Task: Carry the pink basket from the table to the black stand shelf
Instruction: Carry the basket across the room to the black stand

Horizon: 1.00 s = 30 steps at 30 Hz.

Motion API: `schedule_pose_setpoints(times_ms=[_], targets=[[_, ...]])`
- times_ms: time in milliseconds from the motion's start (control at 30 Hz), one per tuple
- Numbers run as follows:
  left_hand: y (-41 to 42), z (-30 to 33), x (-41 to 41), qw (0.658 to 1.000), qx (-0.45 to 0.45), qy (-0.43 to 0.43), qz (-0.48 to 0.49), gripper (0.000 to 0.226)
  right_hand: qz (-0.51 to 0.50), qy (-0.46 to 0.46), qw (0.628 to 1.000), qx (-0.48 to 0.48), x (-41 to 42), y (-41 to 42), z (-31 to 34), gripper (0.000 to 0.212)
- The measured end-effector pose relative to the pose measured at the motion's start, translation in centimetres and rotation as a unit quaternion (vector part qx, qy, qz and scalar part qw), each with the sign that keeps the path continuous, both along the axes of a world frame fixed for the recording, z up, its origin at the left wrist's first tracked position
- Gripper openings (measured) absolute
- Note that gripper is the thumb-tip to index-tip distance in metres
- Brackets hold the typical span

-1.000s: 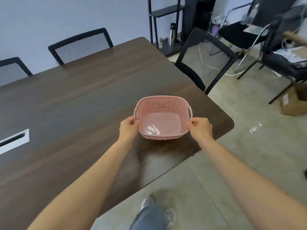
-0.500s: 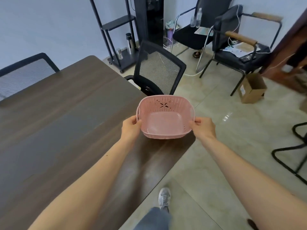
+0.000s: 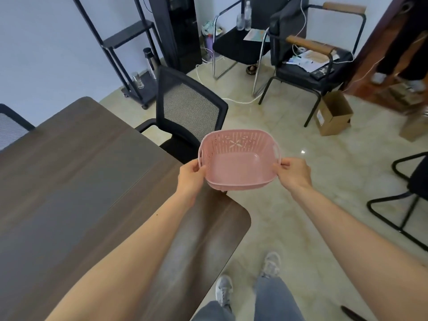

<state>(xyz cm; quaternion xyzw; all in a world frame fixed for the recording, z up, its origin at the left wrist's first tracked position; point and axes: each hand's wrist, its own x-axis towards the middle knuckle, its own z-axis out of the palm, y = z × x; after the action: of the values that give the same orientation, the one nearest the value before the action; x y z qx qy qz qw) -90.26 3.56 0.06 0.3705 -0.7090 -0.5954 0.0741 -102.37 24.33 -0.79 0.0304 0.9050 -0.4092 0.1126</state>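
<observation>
Your left hand (image 3: 190, 173) & right hand (image 3: 292, 171) are both clamped on the pink holey plastic basket (image 3: 238, 158), w/ the black metal stand shelf (image 3: 129, 38) far behind it. It looks light, stiff, empty. Grip the side rims.

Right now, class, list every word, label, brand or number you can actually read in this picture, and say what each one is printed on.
None can be read.
Cardboard box: a white label on its side, print too small to read.
Papers on the armchair seat: markings blurred, unreadable.
Sheet on the other chair: coloured print, illegible.
Pink basket, held by left hand and right hand: moulded pattern only, no text.
</observation>
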Motion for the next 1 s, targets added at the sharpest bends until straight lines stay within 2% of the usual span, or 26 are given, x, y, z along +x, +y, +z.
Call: schedule_pose_setpoints(times_ms=[633, 1000], targets=[[4.5, -1.6, -22.0, 0.994, 0.039, -0.033, 0.098, 0.024, 0.089, -0.035, 0.995, 0.012, -26.6, 1.7, -2.0, 0.021], [-0.4, -3.0, -34.6, 0.99, 0.057, -0.024, 0.124, 0.035, 0.127, -0.035, 0.991, 0.011, -39.8, -3.8, -3.0, 0.021]])
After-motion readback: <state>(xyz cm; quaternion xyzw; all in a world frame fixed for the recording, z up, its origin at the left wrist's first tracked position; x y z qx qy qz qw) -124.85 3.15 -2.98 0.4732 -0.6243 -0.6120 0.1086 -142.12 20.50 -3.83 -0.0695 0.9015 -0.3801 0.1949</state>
